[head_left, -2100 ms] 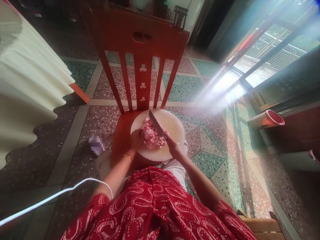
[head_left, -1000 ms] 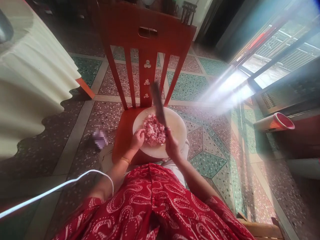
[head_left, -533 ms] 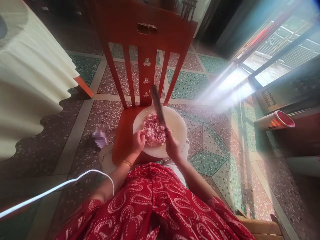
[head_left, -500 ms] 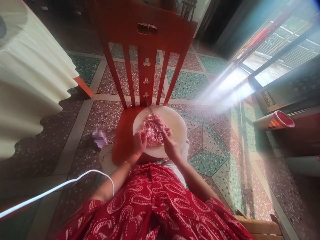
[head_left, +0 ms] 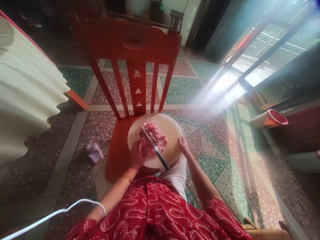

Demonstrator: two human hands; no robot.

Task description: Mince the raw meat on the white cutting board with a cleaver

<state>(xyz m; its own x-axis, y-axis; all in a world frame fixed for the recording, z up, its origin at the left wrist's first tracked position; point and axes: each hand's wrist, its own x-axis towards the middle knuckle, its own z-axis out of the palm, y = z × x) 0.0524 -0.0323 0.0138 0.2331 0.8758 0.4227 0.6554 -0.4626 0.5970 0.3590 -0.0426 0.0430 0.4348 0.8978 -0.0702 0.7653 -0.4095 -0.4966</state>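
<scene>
Near the front edge of the round board [head_left: 172, 126], a knife [head_left: 155, 148] lies on the pink meat [head_left: 157, 133], its black handle [head_left: 162, 160] poking past that edge. The left hand [head_left: 138, 154] is at the meat on the board's left side, and I can't tell if its grip is apart or together; the right hand [head_left: 184, 146] has its grip clamped on the board's right edge. Under the board is a red chair [head_left: 116, 150], its back standing behind the board.

Single head-worn view, facing forward and down; round board [head_left: 173, 134] near.
</scene>
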